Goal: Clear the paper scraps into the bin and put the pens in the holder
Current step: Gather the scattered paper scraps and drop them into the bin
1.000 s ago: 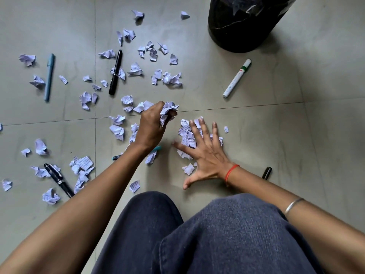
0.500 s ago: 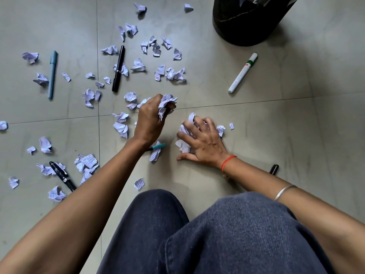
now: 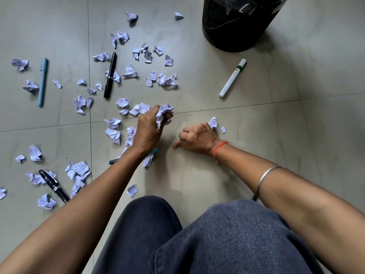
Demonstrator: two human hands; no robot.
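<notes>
Many crumpled white paper scraps [image 3: 130,72] litter the tiled floor, mostly left of centre. My left hand [image 3: 150,129] grips a wad of scraps [image 3: 165,113] just above the floor. To its right, my right hand [image 3: 197,138] is curled into a fist on the floor around gathered scraps, one of which [image 3: 213,122] sticks out past the fingers. The black bin [image 3: 237,26] stands at the top right. Pens lie about: a blue pen [image 3: 43,82], a black pen [image 3: 110,75], a white marker [image 3: 233,78], a black fountain pen [image 3: 53,185]. A teal pen [image 3: 153,152] lies partly under my left wrist.
My knees in dark jeans [image 3: 217,238] fill the bottom of the view. A dark pen tip [image 3: 254,198] peeks out under my right forearm. One tiny scrap [image 3: 223,129] lies right of my right hand. No pen holder is in view.
My right hand has closed from flat and spread over the small pile into a fist that holds those scraps. My left hand keeps its wad and has barely moved.
</notes>
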